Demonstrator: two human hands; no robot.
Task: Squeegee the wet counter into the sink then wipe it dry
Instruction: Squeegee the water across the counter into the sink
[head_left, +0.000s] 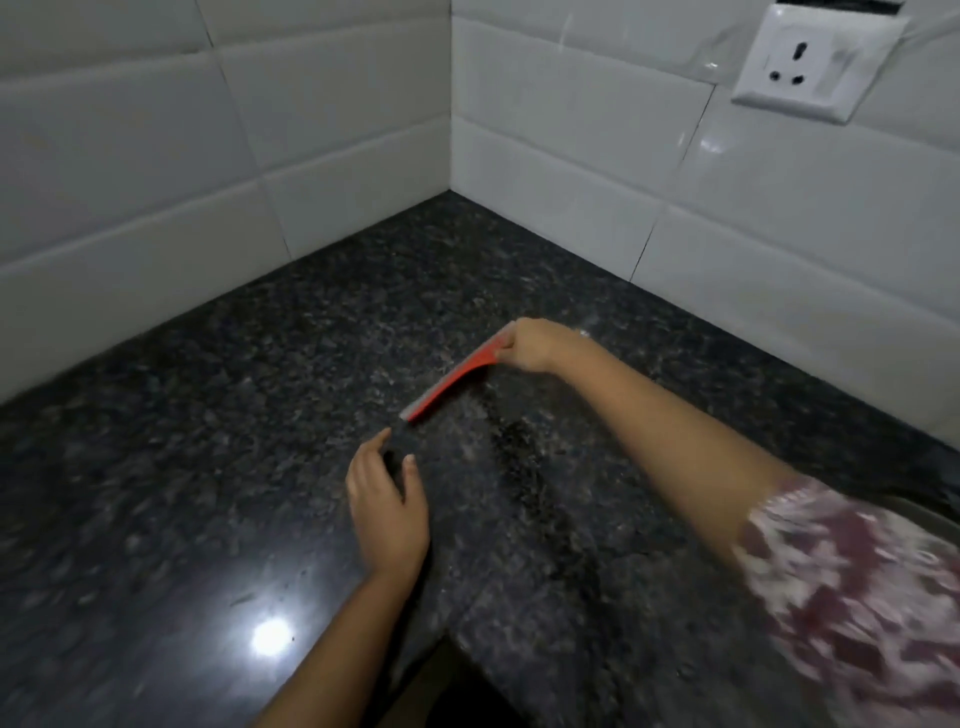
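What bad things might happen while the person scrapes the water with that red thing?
The right hand pinches only one end of the red squeegee, so it may twist and leave streaks on the counter. The left hand sits close to the blade's path and might get bumped. Flicked water could reach the wall socket.

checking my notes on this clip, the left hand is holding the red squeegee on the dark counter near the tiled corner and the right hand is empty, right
Not quite: the hands are swapped. In the head view the right hand grips the red squeegee on the dark counter near the tiled corner, and the left hand is the empty one, open beside the blade's near end.
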